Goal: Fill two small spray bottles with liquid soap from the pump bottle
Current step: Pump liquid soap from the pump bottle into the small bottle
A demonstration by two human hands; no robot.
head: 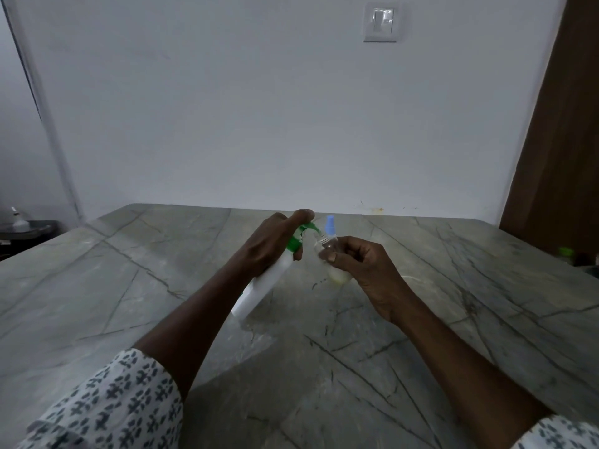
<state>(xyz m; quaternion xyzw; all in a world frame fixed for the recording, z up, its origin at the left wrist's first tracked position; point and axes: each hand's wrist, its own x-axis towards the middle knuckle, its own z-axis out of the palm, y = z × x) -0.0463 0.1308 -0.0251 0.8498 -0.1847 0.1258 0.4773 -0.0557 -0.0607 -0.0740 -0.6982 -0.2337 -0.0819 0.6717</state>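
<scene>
Tilted pump bottle (265, 283) is gripped by left hand (269, 244); spray bottle (324, 247) is pinched by right hand (363, 267), over counter's (155, 254) middle.

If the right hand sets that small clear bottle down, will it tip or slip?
Probably tippy: the clear bottle looks narrow, with only a little yellowish liquid low down. Likely light and stiff; the right hand pinches it without visible denting. Soap from the pump bottle could make it slippery.
</scene>
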